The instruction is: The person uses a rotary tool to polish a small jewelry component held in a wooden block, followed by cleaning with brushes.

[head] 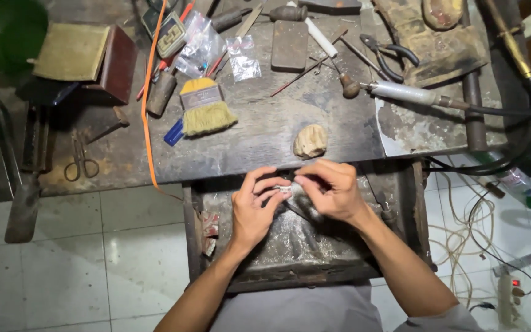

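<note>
My left hand (256,206) and my right hand (329,189) meet over an open drawer (302,246) under the front edge of a dark wooden workbench (265,135). Between the fingertips of both hands sits a small silvery metal piece (285,190); its shape is too small to make out. A beige lump (310,141) lies on the bench just beyond my right hand.
On the bench lie a yellow brush (204,107), scissors (81,161), pliers (388,55), a white-handled tool (404,93) with a hose, small plastic bags (243,58), a flat dark block (289,45) and an orange strap (147,104). Cables (468,227) and a power strip (511,289) lie on the tiled floor at right.
</note>
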